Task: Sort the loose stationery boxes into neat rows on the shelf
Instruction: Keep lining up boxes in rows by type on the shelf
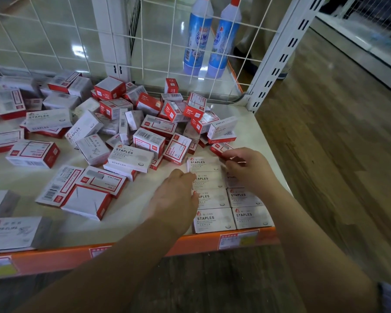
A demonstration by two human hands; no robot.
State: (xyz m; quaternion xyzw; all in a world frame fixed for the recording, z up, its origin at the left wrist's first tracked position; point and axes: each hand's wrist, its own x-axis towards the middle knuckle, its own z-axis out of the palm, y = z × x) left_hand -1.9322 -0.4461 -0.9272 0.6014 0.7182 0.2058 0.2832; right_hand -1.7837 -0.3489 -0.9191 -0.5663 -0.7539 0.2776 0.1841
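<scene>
Both hands at far staples box (203, 164), long axis left-right; right hand (246, 168) pinches its right end, left hand (178, 190) fingers press left edge.

Light: bright, even, from overhead
Glare: on the far tiled floor (77, 48)
Blur: left boxes (11, 231) soft
Distortion: wide-angle bending at edges
</scene>
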